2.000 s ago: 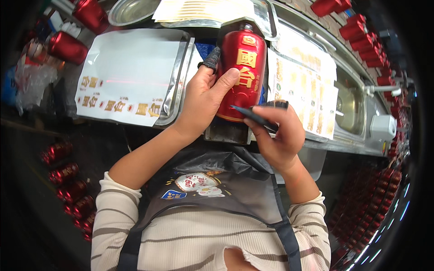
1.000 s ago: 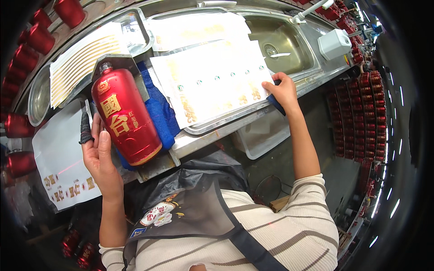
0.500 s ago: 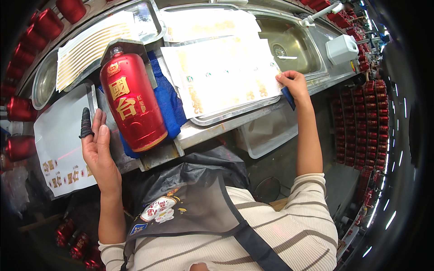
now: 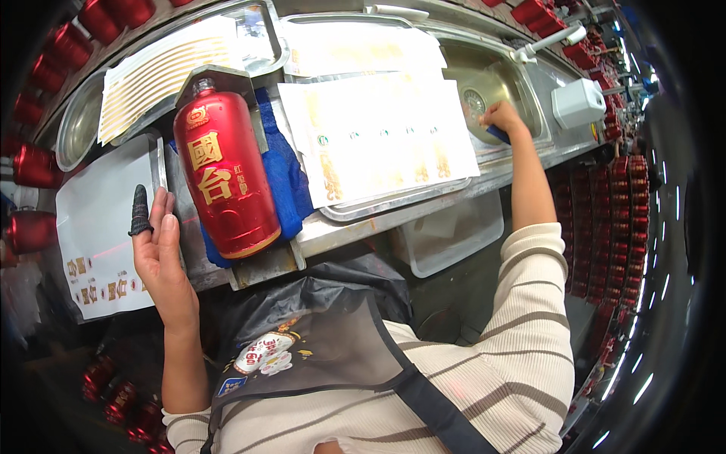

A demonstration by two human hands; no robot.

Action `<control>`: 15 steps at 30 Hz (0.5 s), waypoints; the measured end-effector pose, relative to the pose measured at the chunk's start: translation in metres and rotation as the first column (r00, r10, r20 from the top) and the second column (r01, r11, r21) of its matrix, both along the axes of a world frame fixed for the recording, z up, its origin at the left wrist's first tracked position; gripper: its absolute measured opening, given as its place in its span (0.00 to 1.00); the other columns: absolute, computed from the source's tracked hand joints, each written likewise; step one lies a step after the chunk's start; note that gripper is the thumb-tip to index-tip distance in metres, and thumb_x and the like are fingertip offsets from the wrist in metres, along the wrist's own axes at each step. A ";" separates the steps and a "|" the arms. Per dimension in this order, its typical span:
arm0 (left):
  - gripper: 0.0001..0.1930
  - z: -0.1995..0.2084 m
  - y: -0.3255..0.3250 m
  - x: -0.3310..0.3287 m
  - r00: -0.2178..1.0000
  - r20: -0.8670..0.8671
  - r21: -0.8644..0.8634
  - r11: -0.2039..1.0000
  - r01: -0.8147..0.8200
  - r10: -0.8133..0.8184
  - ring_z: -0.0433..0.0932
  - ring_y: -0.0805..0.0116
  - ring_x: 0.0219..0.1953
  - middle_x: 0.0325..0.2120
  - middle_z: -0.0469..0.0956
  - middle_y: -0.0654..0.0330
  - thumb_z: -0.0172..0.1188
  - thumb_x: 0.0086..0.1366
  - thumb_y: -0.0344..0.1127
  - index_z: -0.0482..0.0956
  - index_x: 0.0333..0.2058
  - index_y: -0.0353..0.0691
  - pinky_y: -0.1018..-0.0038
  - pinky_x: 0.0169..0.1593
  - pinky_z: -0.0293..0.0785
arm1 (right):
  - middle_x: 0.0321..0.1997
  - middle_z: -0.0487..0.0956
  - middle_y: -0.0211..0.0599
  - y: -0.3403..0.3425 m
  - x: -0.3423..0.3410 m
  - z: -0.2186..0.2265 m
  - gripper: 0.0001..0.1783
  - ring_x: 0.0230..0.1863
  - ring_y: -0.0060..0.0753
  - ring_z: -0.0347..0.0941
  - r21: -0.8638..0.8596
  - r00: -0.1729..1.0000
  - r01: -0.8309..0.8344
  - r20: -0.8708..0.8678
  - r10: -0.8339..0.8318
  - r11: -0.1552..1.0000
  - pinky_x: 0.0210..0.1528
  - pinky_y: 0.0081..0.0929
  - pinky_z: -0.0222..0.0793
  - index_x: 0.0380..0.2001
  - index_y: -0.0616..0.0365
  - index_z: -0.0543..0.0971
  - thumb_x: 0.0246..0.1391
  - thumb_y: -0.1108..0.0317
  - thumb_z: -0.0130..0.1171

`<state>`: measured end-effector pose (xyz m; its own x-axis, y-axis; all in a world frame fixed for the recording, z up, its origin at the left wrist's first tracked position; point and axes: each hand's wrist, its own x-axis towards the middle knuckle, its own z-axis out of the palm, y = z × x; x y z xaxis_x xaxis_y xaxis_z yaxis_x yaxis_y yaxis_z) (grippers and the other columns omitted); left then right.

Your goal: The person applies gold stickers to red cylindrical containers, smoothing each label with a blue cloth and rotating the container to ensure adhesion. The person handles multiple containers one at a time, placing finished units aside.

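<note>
A red bottle (image 4: pixel 227 174) with gold characters lies tilted in a metal holder (image 4: pixel 261 261) on the bench, a blue cloth (image 4: pixel 283 181) beside it. Left of the bottle, my left hand (image 4: pixel 162 257) has its fingers stretched, holding nothing; a black finger cover (image 4: pixel 140 212) sits on one finger. My right hand (image 4: pixel 503 119) is over the metal sink (image 4: pixel 529 98), thumb and finger pinched. A dark blue flat piece (image 4: pixel 497 134) shows under its palm; whatever is at the fingertips is too small to make out. White sheets with gold prints (image 4: pixel 378 136) lie on a tray between the hands.
More striped sheets (image 4: pixel 166 68) lie in a tray at the far left, and a white printed sheet (image 4: pixel 106 219) beside my left hand. A white jug (image 4: pixel 578 104) and a tap (image 4: pixel 548 44) stand by the sink. Stacked red bottles (image 4: pixel 612 227) line the right.
My right hand has moved from the right edge of the printed sheets, away and to the right, over the sink. My left hand stays open beside the bottle.
</note>
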<state>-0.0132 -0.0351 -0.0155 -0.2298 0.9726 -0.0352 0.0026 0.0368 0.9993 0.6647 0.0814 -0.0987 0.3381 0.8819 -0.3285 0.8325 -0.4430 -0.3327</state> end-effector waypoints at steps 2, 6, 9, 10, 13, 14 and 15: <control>0.23 -0.003 0.002 -0.004 1.000 0.013 -0.011 1.000 -0.014 0.014 0.67 0.60 0.65 0.60 0.70 0.45 0.51 0.73 0.34 0.64 0.60 0.23 0.67 0.68 0.60 | 0.23 0.84 0.37 -0.012 0.029 -0.020 0.09 0.25 0.29 0.79 -0.068 0.995 -0.010 0.102 0.017 0.998 0.34 0.28 0.73 0.22 0.60 0.86 0.34 0.68 0.75; 0.21 0.008 0.001 -0.015 0.996 -0.050 0.006 0.998 -0.069 0.069 0.69 0.60 0.64 0.61 0.70 0.45 0.51 0.73 0.32 0.66 0.58 0.23 0.67 0.66 0.62 | 0.21 0.83 0.38 0.003 -0.012 0.031 0.09 0.21 0.25 0.76 -0.041 0.994 -0.059 0.088 0.062 0.997 0.29 0.26 0.70 0.19 0.63 0.84 0.35 0.70 0.74; 0.19 0.023 0.019 -0.009 0.998 -0.055 0.169 0.986 -0.004 0.013 0.70 0.61 0.63 0.59 0.72 0.45 0.51 0.73 0.30 0.67 0.57 0.24 0.68 0.65 0.64 | 0.21 0.82 0.44 -0.002 -0.059 0.107 0.11 0.25 0.35 0.80 -0.039 0.966 -0.126 0.221 0.131 0.991 0.33 0.31 0.73 0.22 0.63 0.85 0.31 0.68 0.73; 0.18 0.030 0.027 -0.004 0.998 -0.059 0.229 0.973 0.032 -0.019 0.70 0.62 0.63 0.59 0.73 0.45 0.51 0.73 0.30 0.68 0.56 0.24 0.69 0.65 0.64 | 0.22 0.82 0.44 -0.003 -0.077 0.129 0.11 0.25 0.35 0.80 -0.040 0.960 -0.160 0.227 0.165 0.986 0.33 0.31 0.73 0.21 0.64 0.84 0.32 0.68 0.72; 0.11 0.061 0.041 0.038 0.976 -0.046 0.284 0.934 0.217 -0.212 0.80 0.67 0.48 0.46 0.81 0.50 0.52 0.72 0.29 0.76 0.47 0.28 0.72 0.56 0.73 | 0.20 0.81 0.39 -0.011 -0.171 0.194 0.09 0.22 0.26 0.75 -0.024 0.915 -0.318 0.252 0.314 0.948 0.29 0.26 0.70 0.23 0.67 0.81 0.39 0.72 0.69; 0.10 0.069 0.044 0.047 0.951 -0.055 0.279 0.909 0.308 -0.305 0.81 0.68 0.45 0.43 0.82 0.51 0.52 0.71 0.29 0.77 0.46 0.29 0.73 0.53 0.75 | 0.21 0.80 0.38 -0.019 -0.198 0.212 0.09 0.23 0.26 0.75 0.016 0.901 -0.359 0.266 0.342 0.933 0.29 0.26 0.70 0.24 0.68 0.81 0.40 0.73 0.68; 0.10 0.074 0.050 0.057 0.913 -0.069 0.229 0.885 0.406 -0.401 0.81 0.70 0.40 0.38 0.83 0.53 0.53 0.70 0.30 0.78 0.44 0.29 0.73 0.48 0.76 | 0.21 0.79 0.38 -0.021 -0.226 0.223 0.09 0.24 0.26 0.74 0.063 0.882 -0.416 0.269 0.386 0.907 0.30 0.26 0.70 0.25 0.68 0.81 0.41 0.73 0.68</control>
<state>0.0441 0.0144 0.0584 0.1860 0.9610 0.2044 -0.0131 -0.2056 0.9785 0.4386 0.0604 0.1241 0.0034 0.9855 -0.1696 0.9920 -0.0248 -0.1240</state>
